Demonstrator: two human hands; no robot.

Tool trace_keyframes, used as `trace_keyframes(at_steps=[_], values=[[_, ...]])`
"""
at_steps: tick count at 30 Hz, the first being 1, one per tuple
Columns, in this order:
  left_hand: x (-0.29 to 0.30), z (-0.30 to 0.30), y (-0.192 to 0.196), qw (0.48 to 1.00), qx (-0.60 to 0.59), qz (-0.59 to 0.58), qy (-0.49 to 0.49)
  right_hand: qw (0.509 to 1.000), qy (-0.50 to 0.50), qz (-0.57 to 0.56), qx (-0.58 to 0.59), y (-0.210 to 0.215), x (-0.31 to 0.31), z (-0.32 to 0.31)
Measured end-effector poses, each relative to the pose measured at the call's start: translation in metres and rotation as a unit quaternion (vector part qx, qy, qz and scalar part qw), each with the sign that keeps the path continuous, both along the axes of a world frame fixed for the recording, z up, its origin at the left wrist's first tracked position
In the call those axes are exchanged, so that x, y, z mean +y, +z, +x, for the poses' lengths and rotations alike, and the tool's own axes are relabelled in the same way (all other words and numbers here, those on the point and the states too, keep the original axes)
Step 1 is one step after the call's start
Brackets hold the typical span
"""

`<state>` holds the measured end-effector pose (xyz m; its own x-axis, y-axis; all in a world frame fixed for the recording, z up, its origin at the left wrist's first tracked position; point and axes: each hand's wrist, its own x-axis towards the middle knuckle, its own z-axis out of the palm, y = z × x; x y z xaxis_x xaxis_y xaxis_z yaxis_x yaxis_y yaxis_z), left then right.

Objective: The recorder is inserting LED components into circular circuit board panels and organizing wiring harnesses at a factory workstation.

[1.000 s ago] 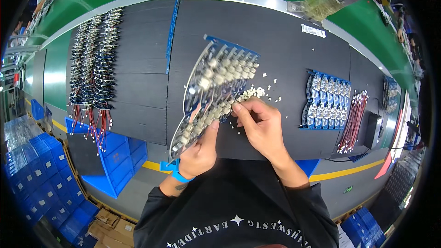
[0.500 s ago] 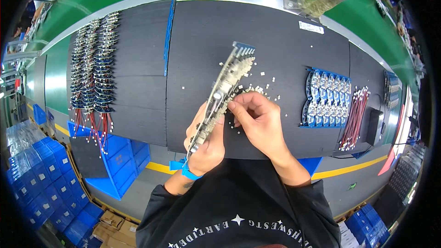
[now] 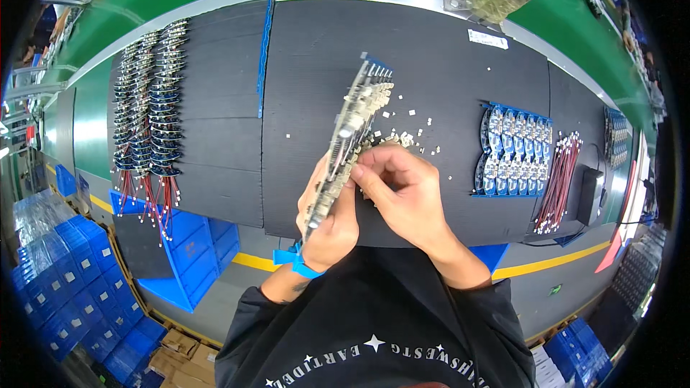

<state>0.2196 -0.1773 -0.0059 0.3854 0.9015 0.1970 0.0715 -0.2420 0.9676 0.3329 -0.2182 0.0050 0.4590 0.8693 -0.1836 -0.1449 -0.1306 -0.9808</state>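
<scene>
My left hand (image 3: 332, 226), with a blue band at its wrist, grips a circuit board panel (image 3: 347, 129) by its near end. The panel stands steeply on edge, its far end raised, and white and silver parts line its face. My right hand (image 3: 401, 185) has thumb and forefinger pinched together against the panel's right side. Whatever sits between those fingertips is too small or hidden to make out. Small white pieces (image 3: 407, 139) lie scattered on the black mat (image 3: 316, 50) beyond and beside my right hand.
To the right lie blue circuit board panels (image 3: 513, 151), then a bundle of red wires (image 3: 558, 183) with white ends and a black box (image 3: 590, 197). Rows of stacked boards with wires (image 3: 147, 100) fill the left side. A blue bin (image 3: 188, 259) stands below the table's left edge.
The panel has turned slightly more upright, its far end shifting a little left. My left hand has moved slightly right, and the right fingertips have drawn slightly left and nearer along the panel.
</scene>
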Motion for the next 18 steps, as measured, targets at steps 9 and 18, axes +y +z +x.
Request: trace_keyframes(at_steps=[9, 18], values=[[0.001, -0.003, -0.006, 0.998, -0.002, -0.053, 0.015, 0.997, 0.011, -0.062, -0.040, 0.003, -0.014, 0.009], [0.001, -0.001, 0.003, 0.999, 0.039, -0.018, -0.031, 0.991, 0.044, -0.017, 0.125, 0.015, -0.004, 0.002]])
